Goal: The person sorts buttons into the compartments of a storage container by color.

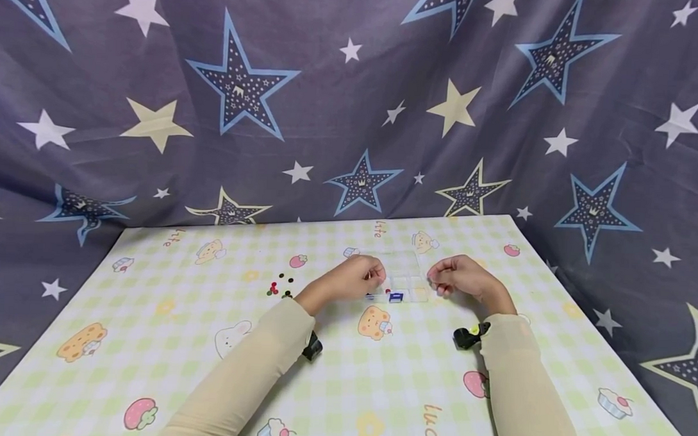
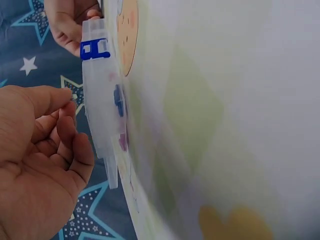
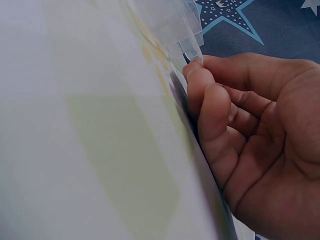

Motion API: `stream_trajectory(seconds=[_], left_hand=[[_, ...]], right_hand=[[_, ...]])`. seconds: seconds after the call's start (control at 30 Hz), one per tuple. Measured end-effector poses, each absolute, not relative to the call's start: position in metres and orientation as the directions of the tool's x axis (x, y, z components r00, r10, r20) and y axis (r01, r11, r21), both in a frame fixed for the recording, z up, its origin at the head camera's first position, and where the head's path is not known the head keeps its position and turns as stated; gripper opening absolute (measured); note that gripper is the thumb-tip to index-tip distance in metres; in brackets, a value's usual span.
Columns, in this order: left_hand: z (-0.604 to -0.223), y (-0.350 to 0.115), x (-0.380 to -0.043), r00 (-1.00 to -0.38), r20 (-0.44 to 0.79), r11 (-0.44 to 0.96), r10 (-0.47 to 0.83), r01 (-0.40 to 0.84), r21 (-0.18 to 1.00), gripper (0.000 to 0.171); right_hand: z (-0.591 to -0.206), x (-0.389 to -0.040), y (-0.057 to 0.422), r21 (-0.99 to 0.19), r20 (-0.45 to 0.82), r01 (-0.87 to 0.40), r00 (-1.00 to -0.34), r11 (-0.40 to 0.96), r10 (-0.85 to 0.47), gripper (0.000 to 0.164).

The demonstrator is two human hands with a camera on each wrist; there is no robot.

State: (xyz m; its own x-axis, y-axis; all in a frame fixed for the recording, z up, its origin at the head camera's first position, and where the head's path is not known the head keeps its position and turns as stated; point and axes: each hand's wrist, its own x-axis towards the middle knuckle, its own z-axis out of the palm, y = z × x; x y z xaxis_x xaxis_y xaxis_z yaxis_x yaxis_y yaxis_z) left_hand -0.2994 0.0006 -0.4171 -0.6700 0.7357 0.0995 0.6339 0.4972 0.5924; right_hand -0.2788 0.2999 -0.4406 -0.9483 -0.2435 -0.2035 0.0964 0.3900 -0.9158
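Note:
A clear plastic compartment box (image 1: 403, 283) lies with its lid raised at the back, blue clasps (image 1: 395, 298) along its near side. My left hand (image 1: 358, 276) is over the box's left part, thumb and forefinger tips together; I cannot tell whether something small is between them. At the right side, my right hand (image 1: 461, 278) pinches the box's thin clear edge between thumb and forefinger, seen close in the right wrist view. A small red piece (image 1: 388, 290) shows inside the box by the near wall. Left of the left hand lie several small round red, green and dark pieces (image 1: 274, 288).
The table wears a green-and-white checked cloth (image 1: 165, 365) printed with cartoon figures. A dark star-patterned curtain (image 1: 306, 114) hangs behind the table's far edge. Black wrist cameras (image 1: 467, 337) sit at both cuffs.

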Motion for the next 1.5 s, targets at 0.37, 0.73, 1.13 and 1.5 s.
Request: stream_trajectory(seconds=[0.37,0.73,1.13,1.5], left_hand=[[-0.406,-0.049,-0.306,-0.715,0.133,0.544,0.686,0.626,0.558,0.01],[-0.4,-0.127,-0.311,-0.779,0.067,0.626,0.623,0.548,0.555,0.016],[-0.415,-0.197,-0.32,-0.838,-0.008,0.715,0.546,0.461,0.525,0.013],[-0.425,-0.202,-0.328,-0.838,-0.1,0.735,0.536,0.406,0.544,0.012]], right_hand=[[-0.441,-0.281,0.301,-0.917,-0.191,0.078,-0.947,0.391,-0.259,0.02],[-0.442,-0.279,0.303,-0.919,-0.196,0.088,-0.948,0.384,-0.25,0.018],[-0.442,-0.279,0.303,-0.917,-0.191,0.076,-0.946,0.392,-0.263,0.02],[-0.443,-0.28,0.301,-0.919,-0.192,0.084,-0.948,0.386,-0.252,0.018]])
